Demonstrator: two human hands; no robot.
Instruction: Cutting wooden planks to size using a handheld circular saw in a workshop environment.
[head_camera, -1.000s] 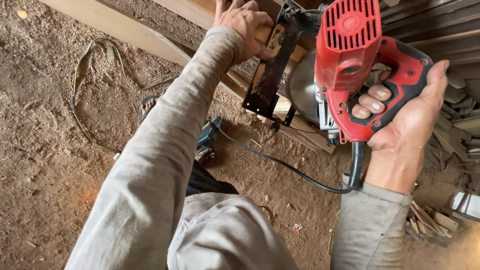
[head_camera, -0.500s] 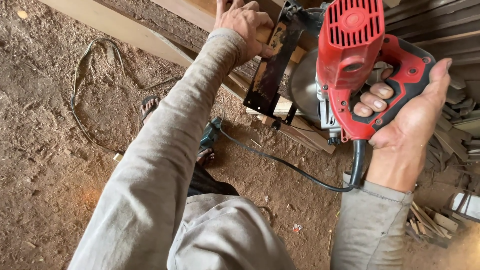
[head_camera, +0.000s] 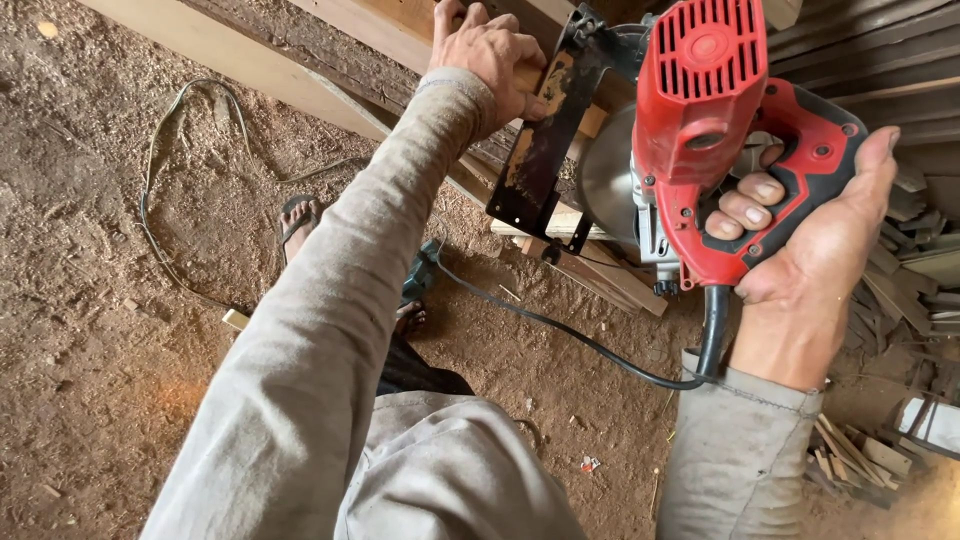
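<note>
Sawdust-strewn dirt floor (head_camera: 120, 330)
Long planks (head_camera: 230, 55) at eleven o'clock; stacked boards (head_camera: 880, 60) at two; offcuts (head_camera: 860, 455) at four.

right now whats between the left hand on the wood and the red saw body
In the head view, the saw's dark metal base plate and the round blade lie between the left hand and the red circular saw.

Count of items in view, by kind

Hands: two, left hand (head_camera: 490, 55) and right hand (head_camera: 810, 250). Circular saw (head_camera: 700, 130), red body: one, with one black base plate (head_camera: 540, 150) and one black power cord (head_camera: 560, 330). Loose cable (head_camera: 150, 200) on the dirt floor (head_camera: 100, 380): one. Sandalled feet: two, one (head_camera: 298, 222) bare-toed, one (head_camera: 412, 300) partly hidden. Long pale planks (head_camera: 250, 60): at least two. Scrap wood offcuts (head_camera: 860, 455): too many to count.
</note>
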